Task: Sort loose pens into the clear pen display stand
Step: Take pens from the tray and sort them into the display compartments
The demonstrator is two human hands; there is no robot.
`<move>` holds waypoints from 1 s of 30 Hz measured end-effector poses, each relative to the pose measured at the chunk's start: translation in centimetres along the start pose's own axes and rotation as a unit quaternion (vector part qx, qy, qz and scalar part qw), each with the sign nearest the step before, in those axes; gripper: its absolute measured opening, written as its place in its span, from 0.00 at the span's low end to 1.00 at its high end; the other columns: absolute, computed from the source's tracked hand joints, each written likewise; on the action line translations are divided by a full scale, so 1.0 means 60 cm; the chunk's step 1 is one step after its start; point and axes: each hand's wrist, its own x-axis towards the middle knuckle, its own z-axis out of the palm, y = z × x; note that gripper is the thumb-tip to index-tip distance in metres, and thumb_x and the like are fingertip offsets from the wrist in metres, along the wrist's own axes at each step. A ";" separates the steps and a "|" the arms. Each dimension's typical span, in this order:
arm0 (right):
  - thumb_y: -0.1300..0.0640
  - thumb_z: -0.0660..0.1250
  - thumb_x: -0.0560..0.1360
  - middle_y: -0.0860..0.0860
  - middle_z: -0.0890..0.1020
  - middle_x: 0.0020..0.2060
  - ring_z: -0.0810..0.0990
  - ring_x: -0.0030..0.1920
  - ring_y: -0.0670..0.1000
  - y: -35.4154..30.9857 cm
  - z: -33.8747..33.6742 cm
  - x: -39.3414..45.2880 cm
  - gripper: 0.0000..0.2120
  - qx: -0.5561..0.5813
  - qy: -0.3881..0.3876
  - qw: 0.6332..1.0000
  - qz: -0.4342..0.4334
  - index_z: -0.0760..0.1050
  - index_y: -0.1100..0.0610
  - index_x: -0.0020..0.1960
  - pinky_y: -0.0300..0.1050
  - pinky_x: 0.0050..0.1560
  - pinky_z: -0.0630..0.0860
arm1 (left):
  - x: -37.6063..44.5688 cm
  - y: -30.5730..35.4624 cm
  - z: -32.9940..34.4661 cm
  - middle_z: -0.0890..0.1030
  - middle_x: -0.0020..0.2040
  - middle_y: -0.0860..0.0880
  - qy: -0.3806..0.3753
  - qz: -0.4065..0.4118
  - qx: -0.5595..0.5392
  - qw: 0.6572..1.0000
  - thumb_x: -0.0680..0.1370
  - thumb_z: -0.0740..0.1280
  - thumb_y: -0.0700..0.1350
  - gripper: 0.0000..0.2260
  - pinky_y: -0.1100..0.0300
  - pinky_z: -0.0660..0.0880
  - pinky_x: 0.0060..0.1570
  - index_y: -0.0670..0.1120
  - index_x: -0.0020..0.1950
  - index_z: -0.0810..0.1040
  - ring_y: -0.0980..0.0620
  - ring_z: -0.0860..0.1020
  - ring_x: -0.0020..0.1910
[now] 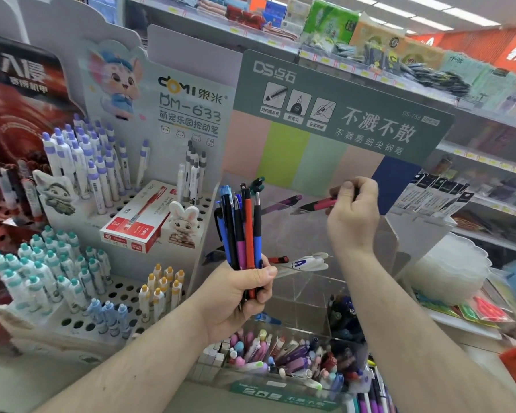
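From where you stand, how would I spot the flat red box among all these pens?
Find the white pegboard stand under the cartoon mouse sign, left of the left hand holding the pen bunch. The red box lies flat on its middle tier beside a rabbit figurine; everything around it stands upright.

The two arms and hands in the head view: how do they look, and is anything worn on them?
Both forearms are bare as far as the frame shows; no sleeve is in view. The left hand and the right hand wear no gloves. No watch, bracelet or ring is visible on either wrist or on the fingers. The nails are short and unpainted.
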 end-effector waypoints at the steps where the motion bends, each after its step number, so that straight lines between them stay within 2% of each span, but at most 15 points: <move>1: 0.56 0.56 0.84 0.49 0.80 0.44 0.78 0.46 0.55 0.003 0.007 -0.001 0.03 -0.007 -0.011 1.000 0.007 0.68 0.52 0.52 0.51 0.48 0.73 | -0.001 -0.001 0.000 0.71 0.33 0.46 -0.001 0.000 0.002 1.000 0.70 0.70 0.38 0.06 0.67 0.64 0.21 0.46 0.36 0.76 0.54 0.69 0.28; 2: 0.56 0.56 0.84 0.50 0.80 0.45 0.78 0.47 0.56 0.004 0.013 -0.002 0.03 -0.014 -0.023 1.000 0.012 0.68 0.53 0.53 0.49 0.49 0.71 | -0.002 -0.002 -0.001 0.71 0.33 0.46 -0.001 -0.001 0.002 1.000 0.70 0.70 0.37 0.06 0.67 0.64 0.22 0.46 0.35 0.76 0.54 0.69 0.28; 5: 0.55 0.56 0.83 0.54 0.80 0.45 0.75 0.52 0.60 0.015 0.032 -0.007 0.08 -0.104 -0.062 0.993 -0.006 0.72 0.55 0.52 0.53 0.60 0.66 | -0.005 -0.004 -0.002 0.70 0.33 0.46 -0.003 -0.004 0.004 1.000 0.70 0.70 0.37 0.07 0.67 0.64 0.22 0.47 0.35 0.76 0.53 0.69 0.29; 8: 0.49 0.51 0.79 0.56 0.79 0.53 0.68 0.59 0.59 0.029 0.034 -0.014 0.19 -0.255 -0.064 0.964 -0.037 0.77 0.57 0.54 0.50 0.57 0.55 | -0.011 -0.003 -0.005 0.70 0.33 0.47 -0.010 -0.004 0.019 1.000 0.70 0.70 0.38 0.07 0.67 0.63 0.23 0.47 0.35 0.76 0.54 0.69 0.29; 10: 0.48 0.49 0.78 0.55 0.79 0.54 0.67 0.60 0.59 0.030 0.023 -0.012 0.21 -0.282 -0.065 0.956 -0.042 0.77 0.57 0.54 0.51 0.55 0.54 | -0.015 -0.001 -0.008 0.70 0.33 0.47 -0.009 -0.008 0.026 1.000 0.70 0.70 0.38 0.07 0.66 0.63 0.23 0.47 0.35 0.75 0.53 0.69 0.29; 13: 0.52 0.55 0.82 0.55 0.80 0.54 0.66 0.60 0.57 0.032 0.010 -0.006 0.12 -0.269 -0.107 0.956 -0.043 0.75 0.56 0.53 0.49 0.54 0.52 | -0.018 -0.001 -0.012 0.70 0.32 0.47 -0.010 -0.013 0.034 0.999 0.70 0.70 0.38 0.07 0.66 0.63 0.23 0.47 0.35 0.75 0.53 0.69 0.30; 15: 0.53 0.58 0.82 0.54 0.79 0.56 0.66 0.61 0.56 0.030 0.003 -0.009 0.10 -0.289 -0.127 0.946 -0.073 0.74 0.56 0.57 0.48 0.54 0.52 | -0.020 -0.002 -0.014 0.69 0.32 0.47 -0.011 -0.016 0.040 0.999 0.70 0.70 0.38 0.08 0.66 0.63 0.23 0.48 0.34 0.76 0.53 0.69 0.30; 18: 0.48 0.59 0.81 0.55 0.75 0.63 0.64 0.65 0.57 0.027 -0.010 -0.011 0.16 -0.347 -0.177 0.918 -0.076 0.70 0.57 0.64 0.53 0.62 0.54 | -0.023 -0.003 -0.017 0.69 0.32 0.47 -0.020 -0.018 0.051 0.998 0.70 0.70 0.38 0.08 0.66 0.64 0.24 0.49 0.34 0.76 0.53 0.69 0.30; 21: 0.41 0.54 0.80 0.55 0.71 0.66 0.63 0.66 0.57 0.015 -0.018 -0.006 0.22 -0.359 -0.193 0.911 -0.065 0.68 0.54 0.66 0.56 0.66 0.54 | -0.026 -0.003 -0.019 0.70 0.31 0.48 -0.025 -0.018 0.062 0.998 0.71 0.70 0.39 0.08 0.66 0.64 0.24 0.49 0.34 0.77 0.53 0.69 0.30; 23: 0.38 0.50 0.77 0.54 0.69 0.68 0.62 0.67 0.56 -0.004 -0.028 -0.014 0.30 -0.334 -0.161 0.926 -0.070 0.65 0.52 0.73 0.57 0.68 0.54 | -0.029 -0.003 -0.019 0.70 0.31 0.47 -0.032 -0.017 0.083 0.996 0.71 0.70 0.39 0.07 0.65 0.65 0.25 0.49 0.34 0.77 0.53 0.69 0.29; 24: 0.38 0.52 0.77 0.53 0.70 0.68 0.62 0.68 0.56 -0.015 -0.034 -0.022 0.30 -0.298 -0.138 0.942 -0.074 0.65 0.52 0.74 0.57 0.70 0.54 | -0.030 -0.003 -0.020 0.70 0.31 0.47 -0.035 -0.016 0.096 0.995 0.71 0.70 0.39 0.07 0.65 0.65 0.26 0.48 0.35 0.76 0.53 0.69 0.29; 26: 0.43 0.59 0.79 0.49 0.76 0.62 0.69 0.66 0.53 -0.038 -0.051 -0.042 0.23 -0.184 -0.111 0.975 -0.064 0.70 0.52 0.71 0.57 0.71 0.61 | -0.034 -0.004 -0.021 0.70 0.31 0.47 -0.041 -0.015 0.122 0.992 0.71 0.70 0.39 0.06 0.64 0.65 0.27 0.48 0.36 0.76 0.52 0.69 0.30; 27: 0.47 0.63 0.80 0.45 0.79 0.56 0.74 0.61 0.50 -0.049 -0.059 -0.053 0.17 -0.116 -0.114 0.985 -0.053 0.74 0.51 0.67 0.56 0.68 0.67 | -0.035 -0.005 -0.022 0.70 0.31 0.47 -0.041 -0.014 0.133 0.990 0.71 0.70 0.39 0.06 0.64 0.65 0.27 0.47 0.36 0.76 0.52 0.69 0.30; 29: 0.55 0.67 0.79 0.42 0.82 0.43 0.81 0.49 0.46 -0.071 -0.072 -0.078 0.08 -0.009 -0.151 0.988 -0.035 0.78 0.47 0.58 0.53 0.58 0.77 | -0.039 -0.009 -0.024 0.70 0.31 0.47 -0.037 -0.011 0.151 0.988 0.70 0.71 0.39 0.06 0.63 0.65 0.27 0.47 0.36 0.75 0.52 0.69 0.30; 30: 0.58 0.68 0.79 0.43 0.83 0.40 0.82 0.45 0.47 -0.078 -0.078 -0.090 0.08 0.019 -0.174 0.984 -0.039 0.79 0.46 0.54 0.52 0.53 0.79 | -0.040 -0.011 -0.024 0.70 0.31 0.47 -0.033 -0.008 0.161 0.986 0.70 0.71 0.39 0.07 0.63 0.65 0.27 0.47 0.36 0.75 0.51 0.69 0.30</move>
